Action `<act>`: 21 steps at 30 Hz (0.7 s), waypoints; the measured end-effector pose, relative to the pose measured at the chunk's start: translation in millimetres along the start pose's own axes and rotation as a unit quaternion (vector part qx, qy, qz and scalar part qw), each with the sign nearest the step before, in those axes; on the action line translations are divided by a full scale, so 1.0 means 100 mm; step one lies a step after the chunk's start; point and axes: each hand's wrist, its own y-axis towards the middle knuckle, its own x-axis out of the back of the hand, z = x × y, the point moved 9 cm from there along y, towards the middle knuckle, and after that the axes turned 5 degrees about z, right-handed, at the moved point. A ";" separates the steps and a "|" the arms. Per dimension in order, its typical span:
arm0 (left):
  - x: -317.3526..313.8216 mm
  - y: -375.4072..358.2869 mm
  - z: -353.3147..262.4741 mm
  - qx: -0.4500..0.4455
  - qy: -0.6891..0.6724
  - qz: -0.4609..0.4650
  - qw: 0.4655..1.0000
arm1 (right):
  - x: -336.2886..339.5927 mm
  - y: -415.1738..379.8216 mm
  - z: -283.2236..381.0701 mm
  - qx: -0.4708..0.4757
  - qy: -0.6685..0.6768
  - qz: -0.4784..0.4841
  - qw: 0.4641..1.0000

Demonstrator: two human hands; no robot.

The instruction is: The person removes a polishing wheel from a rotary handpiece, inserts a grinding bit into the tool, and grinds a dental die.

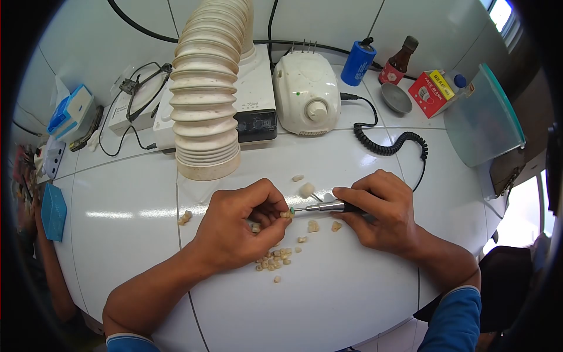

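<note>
My left hand (234, 223) pinches a small tooth-coloured dental crown (285, 215) between thumb and fingertips. Another cream piece (255, 227) shows among its curled fingers. In my right hand (384, 214) is a slim metal rotary handpiece (326, 206), held like a pen and pointing left. Its small green grinding tip (292, 210) is right at the crown. Below the left hand lies a cluster of small crowns (272, 261), with a few loose pieces (313, 226) under the handpiece. A white felt-like polishing bit (307, 189) on a metal shank rests just behind it.
A ribbed suction hose (205, 100) hangs over the white table (264, 317). Behind stand a white control unit (308, 94) with a coiled black cord (381, 149), a blue can (358, 63), a brown bottle (399, 60), a red box (432, 94) and a clear bin (484, 120). Another person's arm (50, 258) is at far left.
</note>
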 end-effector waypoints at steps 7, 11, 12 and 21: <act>0.01 0.00 0.01 0.003 0.000 -0.002 1.000 | 0.01 -0.01 -0.03 -0.011 0.015 -0.015 1.000; 0.00 -0.01 0.02 0.012 -0.010 0.005 1.000 | 0.01 0.00 -0.02 -0.009 0.016 -0.015 1.000; 0.00 -0.01 0.02 0.011 -0.011 0.004 1.000 | 0.01 0.00 -0.02 -0.010 0.015 -0.013 1.000; 0.00 -0.01 0.02 0.009 -0.012 0.007 1.000 | 0.00 0.00 -0.02 -0.008 0.012 -0.015 1.000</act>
